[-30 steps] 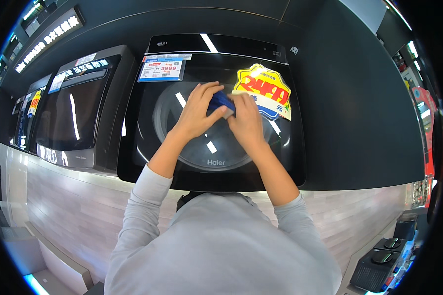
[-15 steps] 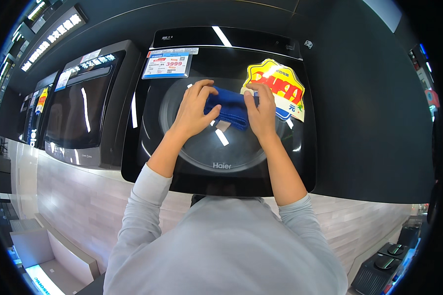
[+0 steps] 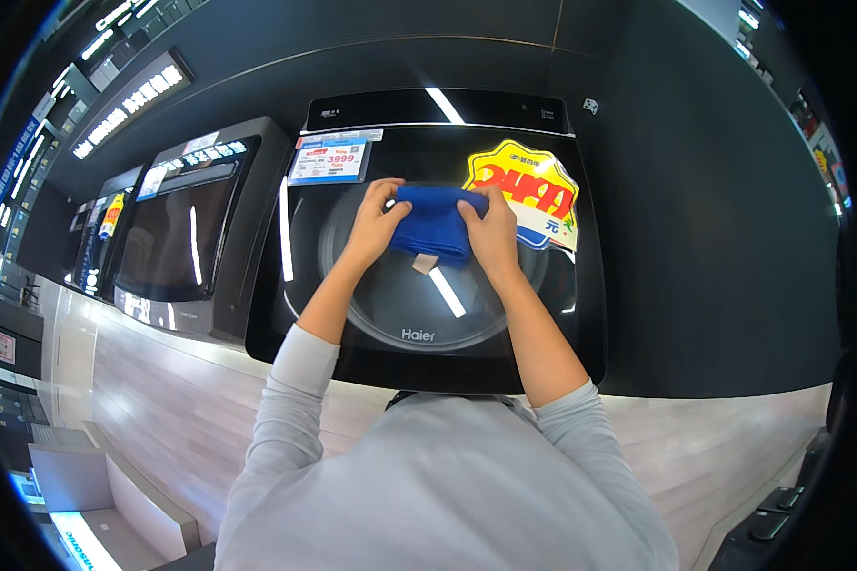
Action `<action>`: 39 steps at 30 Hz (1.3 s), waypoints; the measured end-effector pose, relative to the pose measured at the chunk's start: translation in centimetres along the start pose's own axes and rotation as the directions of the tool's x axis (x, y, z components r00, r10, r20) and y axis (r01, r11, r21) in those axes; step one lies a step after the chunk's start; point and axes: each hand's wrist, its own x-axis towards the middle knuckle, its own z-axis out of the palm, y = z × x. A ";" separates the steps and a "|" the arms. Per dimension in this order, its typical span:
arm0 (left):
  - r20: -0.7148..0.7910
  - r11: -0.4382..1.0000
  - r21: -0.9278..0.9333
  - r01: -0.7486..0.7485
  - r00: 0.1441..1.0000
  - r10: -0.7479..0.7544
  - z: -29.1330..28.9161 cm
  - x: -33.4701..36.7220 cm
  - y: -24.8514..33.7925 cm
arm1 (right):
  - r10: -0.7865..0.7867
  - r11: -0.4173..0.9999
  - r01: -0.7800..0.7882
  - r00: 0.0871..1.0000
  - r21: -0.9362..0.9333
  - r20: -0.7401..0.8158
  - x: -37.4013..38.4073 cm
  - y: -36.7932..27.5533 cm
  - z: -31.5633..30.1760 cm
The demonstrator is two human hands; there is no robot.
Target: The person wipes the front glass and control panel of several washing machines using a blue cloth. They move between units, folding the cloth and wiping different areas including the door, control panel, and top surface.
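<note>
A blue cloth (image 3: 431,224) is stretched between both of my hands over the glossy black lid of a top-loading washing machine (image 3: 428,314). My left hand (image 3: 378,221) grips the cloth's left edge, and my right hand (image 3: 491,228) grips its right edge. A small tag hangs from the cloth's lower edge. Beneath the cloth lies the round glass window of the lid. A yellow and red burst-shaped sticker (image 3: 533,190) sits just right of my right hand, and a blue and white price card (image 3: 328,157) is at the lid's upper left.
More black washing machines (image 3: 195,228) stand in a row to the left, each with a card on its lid. They rest on a pale wood-look display counter (image 3: 152,400). A dark wall panel (image 3: 714,228) fills the right side.
The cloth was bunched small between my hands a second ago. It has since been spread wider, and my hands have moved apart, with the cloth now held flat between them.
</note>
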 end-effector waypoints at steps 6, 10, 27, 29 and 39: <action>0.013 0.726 -0.557 0.403 0.878 -0.478 2.7 0.6 4.2 | 0.137 0.723 -0.131 0.990 0.678 0.045 0.6 0.9 -0.2; 0.061 0.595 -0.679 0.429 0.842 -0.536 2.9 -0.2 3.7 | 0.222 0.590 -0.435 0.897 0.680 0.381 0.8 0.9 -1.6; 0.421 0.402 -0.710 0.578 0.806 -0.415 0.5 -1.4 3.3 | 0.277 0.326 -0.484 0.870 0.812 0.407 0.0 -0.7 -2.2; 0.406 0.389 -0.723 0.571 0.807 -0.430 0.8 -1.3 3.0 | 0.239 0.343 -0.448 0.892 0.826 0.385 0.2 -0.1 -1.9; 0.434 0.078 -0.867 0.492 0.823 -0.367 1.2 -0.7 2.4 | 0.053 0.897 -0.057 0.998 0.438 0.021 -0.1 0.6 -0.4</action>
